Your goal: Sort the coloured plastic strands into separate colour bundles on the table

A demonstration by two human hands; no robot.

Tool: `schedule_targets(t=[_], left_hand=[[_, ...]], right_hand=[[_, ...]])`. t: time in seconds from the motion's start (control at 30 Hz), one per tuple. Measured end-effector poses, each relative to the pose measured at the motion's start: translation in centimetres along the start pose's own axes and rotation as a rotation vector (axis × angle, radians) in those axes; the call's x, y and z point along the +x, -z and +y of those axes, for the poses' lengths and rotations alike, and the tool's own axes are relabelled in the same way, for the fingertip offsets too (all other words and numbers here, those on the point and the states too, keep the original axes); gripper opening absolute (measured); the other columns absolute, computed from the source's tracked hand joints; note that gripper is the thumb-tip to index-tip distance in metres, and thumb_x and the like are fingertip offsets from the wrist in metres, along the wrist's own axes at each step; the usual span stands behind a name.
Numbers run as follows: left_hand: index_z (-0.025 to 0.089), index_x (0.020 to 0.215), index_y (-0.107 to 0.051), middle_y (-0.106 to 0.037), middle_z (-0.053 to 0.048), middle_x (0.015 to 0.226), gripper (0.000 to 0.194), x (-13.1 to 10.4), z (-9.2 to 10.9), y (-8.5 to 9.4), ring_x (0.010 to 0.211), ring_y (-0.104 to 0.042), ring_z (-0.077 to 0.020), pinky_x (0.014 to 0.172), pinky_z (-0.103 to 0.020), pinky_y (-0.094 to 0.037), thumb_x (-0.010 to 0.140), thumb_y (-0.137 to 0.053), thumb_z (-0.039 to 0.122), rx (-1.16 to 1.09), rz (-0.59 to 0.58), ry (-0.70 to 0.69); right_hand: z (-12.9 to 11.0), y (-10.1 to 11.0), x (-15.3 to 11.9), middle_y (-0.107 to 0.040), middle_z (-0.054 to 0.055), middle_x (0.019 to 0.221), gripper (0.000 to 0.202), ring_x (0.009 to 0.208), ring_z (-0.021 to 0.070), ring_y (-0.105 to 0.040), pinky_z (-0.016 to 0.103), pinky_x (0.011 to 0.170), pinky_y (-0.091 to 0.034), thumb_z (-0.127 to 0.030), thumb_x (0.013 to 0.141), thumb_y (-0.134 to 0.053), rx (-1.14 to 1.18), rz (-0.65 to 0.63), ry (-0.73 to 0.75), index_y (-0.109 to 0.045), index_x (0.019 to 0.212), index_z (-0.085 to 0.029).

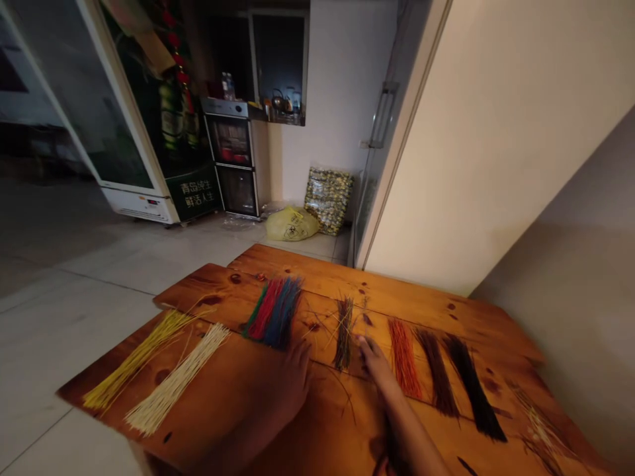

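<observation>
Mixed strand bundle (343, 336): long axis pointing away; left of right hand (376, 363) (nearer, grip unclear), right of left hand (294, 378) (open, fingers extended).

Table (417, 297): strand pair (177, 380) at left end, clump (278, 311) right of it, further back. Small bunch (343, 334) mid-table, trio (437, 373) right of that, scraps (540, 426) at far right end. Left hand (292, 383) near side of clump; right hand (374, 360) between bunch and trio. Behind table, on floor: bag (292, 225), pack (328, 198) just right, cabinet (238, 158) left, fridge (136, 203) left of cabinet.
</observation>
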State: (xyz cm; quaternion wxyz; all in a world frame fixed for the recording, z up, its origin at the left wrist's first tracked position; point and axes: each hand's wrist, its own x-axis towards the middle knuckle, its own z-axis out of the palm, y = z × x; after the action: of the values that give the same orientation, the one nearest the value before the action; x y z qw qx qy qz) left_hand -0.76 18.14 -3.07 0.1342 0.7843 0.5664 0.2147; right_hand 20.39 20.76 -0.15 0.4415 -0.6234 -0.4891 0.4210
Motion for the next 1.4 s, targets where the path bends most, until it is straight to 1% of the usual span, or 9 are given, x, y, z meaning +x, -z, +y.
schedule_targets(t=[0.07,0.17,0.4,0.63,0.8,0.97,1.1,1.23,1.4], left_hand=[[0.010,0.130,-0.040,-0.035,-0.014,0.141,0.051,0.6,-1.7,-0.3,0.132,-0.026,-0.0259,0.106,-0.044,-0.027,0.079,-0.040,0.014,0.120,-0.031,-0.040],[0.012,0.126,-0.046,-0.039,-0.013,0.139,0.047,1.0,-3.4,-0.4,0.132,-0.026,-0.0261,0.106,-0.043,-0.028,0.080,-0.040,0.015,0.189,-0.075,-0.073],[0.013,0.128,-0.044,-0.041,-0.011,0.138,0.045,1.0,-5.0,-1.8,0.128,-0.035,-0.0239,0.106,-0.042,-0.028,0.086,-0.040,0.027,0.256,-0.092,-0.114],[0.008,0.120,-0.051,-0.054,-0.016,0.124,0.036,3.3,-3.3,-2.3,0.120,-0.045,-0.0233,0.106,-0.041,-0.025,0.089,-0.033,0.013,0.341,-0.077,-0.210],[0.017,0.104,-0.060,-0.060,-0.009,0.113,0.027,7.0,-1.7,-1.7,0.111,-0.050,-0.0202,0.100,-0.036,-0.033,0.087,-0.039,0.014,0.298,-0.094,-0.294],[0.017,0.111,-0.053,-0.057,-0.011,0.114,0.032,9.0,-3.2,0.3,0.112,-0.046,-0.0251,0.101,-0.043,-0.029,0.079,-0.053,0.024,0.287,-0.051,-0.259],[0.011,0.118,-0.050,-0.053,-0.016,0.121,0.049,9.4,-5.0,0.7,0.118,-0.041,-0.0282,0.106,-0.047,-0.017,0.075,-0.057,0.035,0.316,-0.067,-0.242],[0.005,0.118,-0.051,-0.053,-0.020,0.122,0.045,9.5,-6.4,0.6,0.124,-0.038,-0.0271,0.108,-0.044,-0.013,0.080,-0.048,0.028,0.362,-0.095,-0.245],[0.009,0.126,-0.048,-0.044,-0.014,0.135,0.049,9.6,-7.5,0.7,0.135,-0.020,-0.0213,0.111,-0.041,-0.009,0.079,-0.036,0.010,0.383,-0.084,-0.286]], right_hand=[[0.0,-0.9,1.8,-0.066,0.016,0.094,0.055,0.097,0.0289,-0.060,0.041,0.085,-0.046,-0.057,0.067,-0.052,-0.065,-0.017,0.000,-0.061,0.097,-0.012],[1.8,-1.8,1.3,-0.058,0.020,0.117,0.066,0.116,0.0303,-0.048,0.040,0.102,-0.032,-0.054,0.064,-0.054,-0.184,-0.028,0.015,-0.058,0.110,-0.007],[5.3,-2.0,-1.6,-0.043,0.014,0.136,0.061,0.130,0.0288,-0.029,0.042,0.106,-0.023,-0.047,0.081,-0.035,-0.781,0.067,0.081,-0.046,0.128,-0.011],[3.0,-3.8,3.1,-0.028,0.022,0.143,0.092,0.133,0.0313,-0.021,0.042,0.106,-0.021,-0.065,0.077,-0.038,-0.993,0.158,-0.005,-0.020,0.140,0.000],[1.3,-6.1,7.2,-0.035,0.029,0.136,0.098,0.128,0.0347,-0.031,0.046,0.101,-0.025,-0.071,0.076,-0.030,-1.025,0.144,-0.036,-0.022,0.137,0.005],[1.5,-7.1,7.2,-0.040,0.030,0.132,0.096,0.120,0.0373,-0.039,0.051,0.096,-0.025,-0.070,0.077,-0.034,-1.074,0.153,0.035,-0.021,0.139,0.003],[0.5,-7.4,5.9,-0.041,0.033,0.129,0.097,0.117,0.0417,-0.039,0.056,0.099,-0.011,-0.070,0.075,-0.038,-1.215,0.148,0.106,-0.028,0.136,0.004],[-1.3,-7.5,3.5,-0.041,0.028,0.131,0.082,0.124,0.0412,-0.029,0.057,0.100,-0.003,-0.063,0.075,-0.047,-1.262,0.168,0.301,-0.042,0.130,-0.003],[-0.5,-8.4,-0.6,-0.061,0.008,0.098,0.023,0.097,0.0269,-0.050,0.045,0.089,-0.027,-0.030,0.083,-0.049,-1.175,0.006,0.484,-0.060,0.102,-0.023]])
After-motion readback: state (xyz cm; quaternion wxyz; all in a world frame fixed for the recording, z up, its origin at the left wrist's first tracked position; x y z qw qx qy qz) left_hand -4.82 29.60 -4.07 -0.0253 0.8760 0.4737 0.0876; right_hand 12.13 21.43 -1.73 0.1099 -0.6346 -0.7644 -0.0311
